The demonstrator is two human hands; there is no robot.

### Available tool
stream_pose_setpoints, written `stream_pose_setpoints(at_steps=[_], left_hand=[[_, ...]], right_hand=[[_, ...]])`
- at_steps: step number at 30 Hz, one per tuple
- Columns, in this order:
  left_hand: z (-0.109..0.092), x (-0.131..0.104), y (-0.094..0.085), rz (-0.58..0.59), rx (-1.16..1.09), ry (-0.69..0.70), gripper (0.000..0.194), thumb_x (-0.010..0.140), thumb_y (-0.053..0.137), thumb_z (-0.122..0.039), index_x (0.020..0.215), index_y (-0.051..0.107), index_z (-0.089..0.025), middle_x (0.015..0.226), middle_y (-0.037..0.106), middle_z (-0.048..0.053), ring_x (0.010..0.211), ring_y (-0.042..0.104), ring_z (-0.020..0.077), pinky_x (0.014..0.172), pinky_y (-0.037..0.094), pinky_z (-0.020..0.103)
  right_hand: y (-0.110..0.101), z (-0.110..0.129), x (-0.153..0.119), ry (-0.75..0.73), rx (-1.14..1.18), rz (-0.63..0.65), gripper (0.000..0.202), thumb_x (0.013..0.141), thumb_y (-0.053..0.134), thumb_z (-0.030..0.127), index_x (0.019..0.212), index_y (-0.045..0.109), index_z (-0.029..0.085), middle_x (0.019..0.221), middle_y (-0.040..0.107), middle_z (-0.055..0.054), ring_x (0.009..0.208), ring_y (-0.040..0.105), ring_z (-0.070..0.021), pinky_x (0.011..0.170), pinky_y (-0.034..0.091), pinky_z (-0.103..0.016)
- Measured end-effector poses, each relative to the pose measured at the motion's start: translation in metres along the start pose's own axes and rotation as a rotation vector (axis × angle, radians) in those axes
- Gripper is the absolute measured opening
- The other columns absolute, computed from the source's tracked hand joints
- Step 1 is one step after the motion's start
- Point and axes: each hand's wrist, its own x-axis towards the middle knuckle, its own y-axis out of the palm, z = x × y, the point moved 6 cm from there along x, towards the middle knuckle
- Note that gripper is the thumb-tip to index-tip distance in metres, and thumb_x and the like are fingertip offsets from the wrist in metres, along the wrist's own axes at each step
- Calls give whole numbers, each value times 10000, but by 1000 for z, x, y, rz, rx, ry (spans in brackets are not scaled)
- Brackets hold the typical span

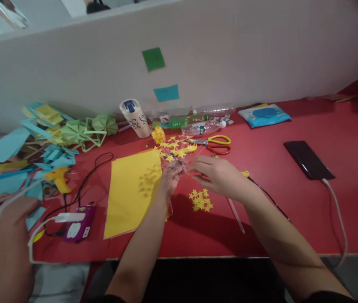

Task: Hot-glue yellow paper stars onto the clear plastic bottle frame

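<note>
My left hand point(170, 179) is closed around the bottom of a clear plastic piece point(179, 163), from which thin strips with yellow stars point(173, 147) fan out. Just to its right, my right hand point(215, 173) is at the strips' right side, fingers bent and close together; whatever its fingertips hold is too small to make out. Below the hands lies a small pile of loose yellow stars point(201, 200). Yellow sheets point(131, 193) lie to the left, under the shadow of the stars. Scissors with yellow and red handles point(219, 141) rest behind my right hand.
Plastic bottles point(202, 127), a white tumbler point(136, 120) and a wipes pack point(264, 114) line the wall. A phone point(308, 160) lies right. At left are paper scraps point(5, 147), a yellow glue gun point(58, 179), a purple power strip point(79, 223) and another person's hand point(14, 214).
</note>
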Motion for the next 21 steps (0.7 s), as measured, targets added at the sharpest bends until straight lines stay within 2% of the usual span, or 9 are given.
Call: stream_pose_setpoints(at_steps=[4, 8, 10, 16, 21], left_hand=[[-4, -2, -4, 4, 5, -16, 257, 512, 857, -213, 697, 685, -164, 756, 683, -1, 687, 605, 96, 654, 466, 213], [-4, -4, 1, 16, 40, -5, 222, 539, 840, -220, 698, 692, -175, 800, 683, 11, 741, 614, 124, 698, 471, 245], [-1, -5, 2, 20, 54, -6, 240, 541, 851, -234, 730, 709, -196, 769, 670, 0, 736, 613, 136, 716, 474, 262], [2, -5, -4, -4, 59, 3, 296, 531, 909, -331, 707, 687, -247, 740, 653, 0, 728, 602, 184, 693, 469, 316], [-1, -5, -4, 25, 37, 17, 359, 510, 925, -361, 776, 719, -235, 750, 661, -2, 699, 591, 159, 702, 466, 310]], right_hand=[[11, 1, 4, -22, -11, 7, 240, 954, 437, 182, 872, 661, 158, 866, 707, -62, 765, 633, -141, 638, 442, -262], [11, 5, 5, -18, -8, -34, 240, 953, 417, 189, 936, 655, 170, 861, 702, -54, 750, 626, -137, 599, 410, -261], [11, 7, 4, -22, -8, -15, 243, 949, 409, 184, 944, 652, 171, 830, 687, -51, 723, 615, -139, 587, 407, -263], [16, 15, 2, -96, 57, 27, 332, 897, 360, 43, 1040, 646, 132, 919, 681, -93, 780, 628, -156, 646, 477, -278], [17, 13, 3, -54, 91, -19, 249, 962, 414, 146, 915, 659, 152, 923, 695, -86, 808, 647, -153, 699, 518, -285]])
